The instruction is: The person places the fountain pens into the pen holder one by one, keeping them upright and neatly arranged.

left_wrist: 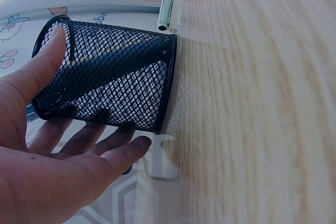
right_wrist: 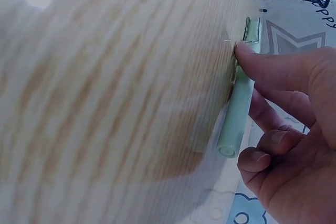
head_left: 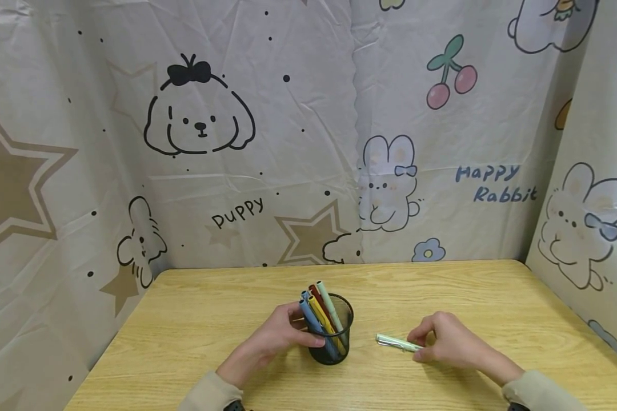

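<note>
A black mesh pen holder (head_left: 322,355) stands upright on the table, left of my right hand. My left hand (head_left: 280,335) grips it from the left, thumb at the near side by the rim and fingers curled behind the mesh (left_wrist: 113,74). Blue pens (head_left: 311,318), a yellow pen (head_left: 321,314), a dark red pen (head_left: 333,310) and a pale green pen (head_left: 329,305) lean inside. Over to the right, my right hand (head_left: 449,344) pinches another pale green pen (right_wrist: 240,100) between thumb and fingers, low over the tabletop. Its clip end points toward the holder.
The light wood-grain table (head_left: 226,297) reaches back to a printed cloth (head_left: 298,142) that hangs behind it. More of that cloth hangs along the left and right sides.
</note>
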Tool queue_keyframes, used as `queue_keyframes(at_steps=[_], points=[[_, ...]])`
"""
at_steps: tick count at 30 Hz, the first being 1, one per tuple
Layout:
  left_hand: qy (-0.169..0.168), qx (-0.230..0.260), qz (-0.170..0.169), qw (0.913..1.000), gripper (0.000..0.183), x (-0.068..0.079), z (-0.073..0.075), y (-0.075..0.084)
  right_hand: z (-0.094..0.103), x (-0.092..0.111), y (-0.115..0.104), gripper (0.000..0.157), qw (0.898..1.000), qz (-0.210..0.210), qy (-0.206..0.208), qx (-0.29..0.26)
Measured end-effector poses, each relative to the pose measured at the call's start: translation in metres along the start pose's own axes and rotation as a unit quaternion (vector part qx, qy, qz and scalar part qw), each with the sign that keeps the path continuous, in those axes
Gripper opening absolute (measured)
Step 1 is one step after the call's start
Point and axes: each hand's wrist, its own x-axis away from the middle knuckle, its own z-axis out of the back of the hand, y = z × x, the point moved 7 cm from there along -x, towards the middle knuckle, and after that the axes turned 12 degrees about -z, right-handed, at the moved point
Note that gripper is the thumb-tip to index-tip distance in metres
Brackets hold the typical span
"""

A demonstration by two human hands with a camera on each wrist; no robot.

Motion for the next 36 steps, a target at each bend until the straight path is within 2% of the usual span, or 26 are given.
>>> queue_keyframes(at_steps=[14,21,36], points=[[-0.003,0.009,-0.004,1.0,0.053,-0.001,0.001,-0.002,-0.003,-0.001,-0.004,0.019,1.0,-0.009,-0.002,0.018],[-0.003,0.003,-0.006,1.0,0.055,-0.001,0.0,-0.001,-0.001,-0.002,-0.005,0.018,1.0,-0.01,0.009,0.027],[-0.001,0.003,0.0,1.0,0.056,0.0,0.0,-0.001,0.008,-0.004,-0.014,0.015,0.999,-0.03,0.013,-0.013]])
